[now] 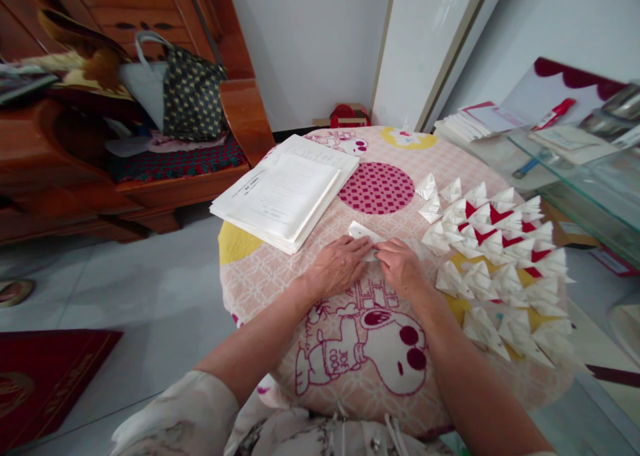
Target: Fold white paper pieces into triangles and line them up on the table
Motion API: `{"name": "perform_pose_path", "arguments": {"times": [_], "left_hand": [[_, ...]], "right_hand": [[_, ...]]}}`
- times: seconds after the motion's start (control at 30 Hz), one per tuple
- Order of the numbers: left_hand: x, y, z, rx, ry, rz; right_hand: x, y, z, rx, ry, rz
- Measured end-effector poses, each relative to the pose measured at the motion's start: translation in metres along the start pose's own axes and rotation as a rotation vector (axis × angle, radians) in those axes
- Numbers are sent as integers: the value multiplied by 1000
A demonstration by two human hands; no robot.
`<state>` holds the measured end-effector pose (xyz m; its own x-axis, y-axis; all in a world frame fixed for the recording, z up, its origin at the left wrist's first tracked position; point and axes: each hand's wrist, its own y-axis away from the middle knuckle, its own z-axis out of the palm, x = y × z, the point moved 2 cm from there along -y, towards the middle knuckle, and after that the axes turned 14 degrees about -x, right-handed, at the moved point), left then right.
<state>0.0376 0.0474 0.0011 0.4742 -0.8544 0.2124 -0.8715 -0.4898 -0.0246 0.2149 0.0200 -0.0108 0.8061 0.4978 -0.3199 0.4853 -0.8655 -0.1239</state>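
A small folded piece of white paper (pixel 361 230) lies on the cloth-covered round table, under my fingers. My left hand (pixel 341 264) rests over its near left part, fingers together and pressing it down. My right hand (pixel 400 264) pinches the paper's right end between thumb and fingers. The two hands almost meet, so part of the paper is hidden. To the left of it sits a stack of printed white sheets (pixel 285 189). Several folded white paper pieces (pixel 480 239) with pointed tips stand in rows at the right.
The pink patterned tablecloth (pixel 280 289) covers the round table. At the right is a glass shelf (pixel 575 176) bearing papers and a red marker (pixel 557 113). A wooden bench (pixel 180 183) with a patterned bag (pixel 195 93) stands at the left. A red box (pixel 50 369) lies on the floor.
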Motion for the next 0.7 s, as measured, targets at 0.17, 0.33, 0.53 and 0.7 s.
{"name": "perform_pose_path", "arguments": {"times": [0.17,0.33,0.53,0.7], "left_hand": [[-3,1,9,26,24,-71],[-4,0,8,1,6,-111],[2,-3,3,-87,-61,-198],[6,-4,1,-58,-168,-213]], "right_hand": [[2,3,1,24,-51,-6],[3,5,2,73,-87,-22],[4,5,2,77,-97,-23],[4,6,1,79,-121,-25]]}}
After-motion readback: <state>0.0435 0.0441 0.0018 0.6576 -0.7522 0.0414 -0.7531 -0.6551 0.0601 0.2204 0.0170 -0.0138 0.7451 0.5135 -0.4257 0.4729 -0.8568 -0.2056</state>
